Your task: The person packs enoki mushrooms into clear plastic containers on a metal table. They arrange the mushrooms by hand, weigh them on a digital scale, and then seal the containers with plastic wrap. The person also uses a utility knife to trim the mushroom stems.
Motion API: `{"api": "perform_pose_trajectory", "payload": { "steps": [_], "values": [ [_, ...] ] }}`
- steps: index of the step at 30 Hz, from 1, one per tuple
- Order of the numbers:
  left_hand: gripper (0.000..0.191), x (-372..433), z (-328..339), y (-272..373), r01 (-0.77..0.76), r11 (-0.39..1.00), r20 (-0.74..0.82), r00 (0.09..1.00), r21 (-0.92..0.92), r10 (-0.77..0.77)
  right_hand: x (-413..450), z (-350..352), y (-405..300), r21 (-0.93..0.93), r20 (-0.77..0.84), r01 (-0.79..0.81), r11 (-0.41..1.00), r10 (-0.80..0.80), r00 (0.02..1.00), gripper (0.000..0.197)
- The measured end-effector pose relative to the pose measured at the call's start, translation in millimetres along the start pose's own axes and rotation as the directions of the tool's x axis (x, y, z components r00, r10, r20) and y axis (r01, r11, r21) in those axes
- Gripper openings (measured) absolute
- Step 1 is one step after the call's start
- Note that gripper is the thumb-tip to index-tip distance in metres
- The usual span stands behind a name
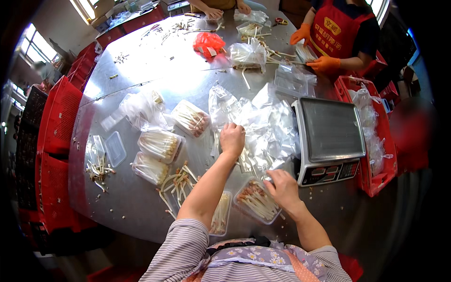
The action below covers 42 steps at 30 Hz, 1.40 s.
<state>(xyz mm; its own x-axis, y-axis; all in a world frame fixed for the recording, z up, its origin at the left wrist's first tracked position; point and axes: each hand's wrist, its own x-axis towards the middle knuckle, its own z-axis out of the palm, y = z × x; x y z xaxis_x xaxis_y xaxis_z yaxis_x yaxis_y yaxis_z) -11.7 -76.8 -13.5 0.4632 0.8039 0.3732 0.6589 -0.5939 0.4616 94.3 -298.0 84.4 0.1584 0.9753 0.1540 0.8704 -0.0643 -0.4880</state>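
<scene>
My left hand (233,139) rests with curled fingers at the left edge of a heap of clear plastic bags (269,130); whether it grips the film cannot be told. My right hand (284,187) is at the heap's lower edge, its fingertips by the plastic, just above a clear tray of pale stalks with reddish-brown ends (257,202). Another tray of stalks (221,213) lies partly behind my left forearm. Loose stalks (179,183) lie left of that arm. Filled trays (158,144) stand further left, near an open-topped one (190,118).
A digital scale (333,130) stands at the right, beside a red crate (382,169) of bagged goods. Empty clear containers (290,79) lie behind it. A co-worker in orange gloves (324,64) handles stalks across the metal table (130,197); another person's hands (214,13) are at the far edge.
</scene>
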Motion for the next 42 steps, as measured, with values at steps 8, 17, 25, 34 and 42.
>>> {"api": "perform_pose_trajectory", "payload": {
  "steps": [8, 17, 25, 34, 42],
  "values": [
    [0.009, 47, -34, -10, 0.079, 0.873, -0.165, 0.970, -0.481, -0.178, 40, 16, 16, 0.270, -0.022, -0.065, 0.961, 0.074, 0.997, 0.021],
    [0.041, 10, -79, -34, 0.023, 0.983, -0.183, 0.982, -0.183, -0.057, 87, 41, 32, 0.158, -0.232, -0.067, 0.985, 0.103, 0.967, 0.042],
    [0.070, 26, -39, -41, 0.247, 0.969, 0.007, 0.969, 0.004, -0.247, 147, 83, 57, -0.163, 0.013, 0.037, 0.986, -0.035, 0.999, 0.055],
    [0.017, 79, -34, -58, 0.207, 0.944, -0.267, 0.924, -0.256, -0.275, 146, 90, 79, -0.002, 0.094, -0.011, 1.000, 0.011, 0.996, 0.047],
    [0.009, 69, -170, -10, 0.113, 0.381, -0.023, 0.942, -0.918, -0.334, 140, 19, -20, 0.591, -0.262, 0.149, 0.793, 0.014, 0.965, 0.036]
  ]
}}
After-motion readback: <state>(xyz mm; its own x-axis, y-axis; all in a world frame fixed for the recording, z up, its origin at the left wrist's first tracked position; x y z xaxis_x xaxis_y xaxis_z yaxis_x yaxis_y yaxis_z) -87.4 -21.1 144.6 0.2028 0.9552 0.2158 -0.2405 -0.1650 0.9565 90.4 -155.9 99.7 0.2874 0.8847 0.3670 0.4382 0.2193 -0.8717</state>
